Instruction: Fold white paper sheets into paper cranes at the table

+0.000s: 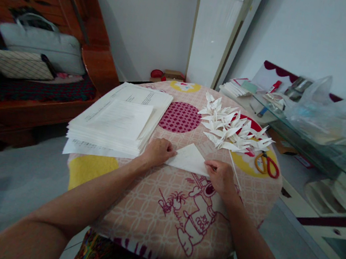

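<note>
A white sheet of paper [189, 158], folded into a triangle with its point facing away from me, lies on the patterned tablecloth [148, 204]. My left hand [158, 151] pinches its left corner, and my right hand [220, 176] pinches the right corner. Both hands have their fingers closed on the paper. Just left of my left hand is a thick stack of printed paper [96, 132], with smaller blank sheets [129, 118] on top. Beyond my right hand lies a pile of folded white paper cranes [230, 127].
Scissors with red and yellow handles [267, 164] lie near the table's right edge. A glass-topped cabinet [311, 129] with plastic bags [322, 100] and papers stands to the right. At the left is a wooden sofa [95, 56] with a grey bag [42, 45]. A tall white appliance [216, 35] stands behind.
</note>
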`<action>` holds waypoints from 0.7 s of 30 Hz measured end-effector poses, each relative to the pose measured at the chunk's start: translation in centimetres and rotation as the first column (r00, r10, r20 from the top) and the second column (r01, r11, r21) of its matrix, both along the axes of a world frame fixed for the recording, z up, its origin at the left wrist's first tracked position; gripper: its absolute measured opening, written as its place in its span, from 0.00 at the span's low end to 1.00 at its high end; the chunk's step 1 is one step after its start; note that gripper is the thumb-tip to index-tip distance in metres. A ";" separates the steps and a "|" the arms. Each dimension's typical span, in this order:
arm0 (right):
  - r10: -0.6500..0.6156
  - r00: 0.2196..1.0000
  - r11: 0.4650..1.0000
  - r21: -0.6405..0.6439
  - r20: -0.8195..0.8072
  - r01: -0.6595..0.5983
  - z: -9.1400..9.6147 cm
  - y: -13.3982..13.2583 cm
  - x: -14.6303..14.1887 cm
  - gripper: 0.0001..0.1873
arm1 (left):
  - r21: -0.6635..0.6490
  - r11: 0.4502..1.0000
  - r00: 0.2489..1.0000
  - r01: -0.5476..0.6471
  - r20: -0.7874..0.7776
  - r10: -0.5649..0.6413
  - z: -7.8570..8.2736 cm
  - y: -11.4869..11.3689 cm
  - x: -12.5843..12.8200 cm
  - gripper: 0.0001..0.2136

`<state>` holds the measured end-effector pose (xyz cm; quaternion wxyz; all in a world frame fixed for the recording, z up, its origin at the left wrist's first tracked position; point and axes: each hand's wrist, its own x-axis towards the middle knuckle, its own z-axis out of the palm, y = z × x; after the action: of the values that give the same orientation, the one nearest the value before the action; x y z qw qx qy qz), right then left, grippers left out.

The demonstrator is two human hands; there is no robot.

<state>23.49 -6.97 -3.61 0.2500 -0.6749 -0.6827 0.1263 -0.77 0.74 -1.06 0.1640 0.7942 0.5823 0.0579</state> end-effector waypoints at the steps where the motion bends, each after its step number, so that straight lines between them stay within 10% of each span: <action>1: 0.004 1.000 1.000 0.007 0.006 -0.004 0.0 0.0 0.0 0.15 | -0.001 1.000 1.000 0.001 0.003 0.000 0.0 0.0 0.0 0.13; 21: -0.021 0.998 1.000 0.008 0.059 0.021 0.1 0.2 -0.3 0.15 | 0.096 0.995 0.999 0.022 -0.030 -0.019 -0.7 -0.6 0.1 0.10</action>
<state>23.24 -6.81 -3.47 0.2335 -0.6845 -0.6831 0.1013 -0.66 0.13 -1.72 0.1177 0.8078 0.5729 0.0728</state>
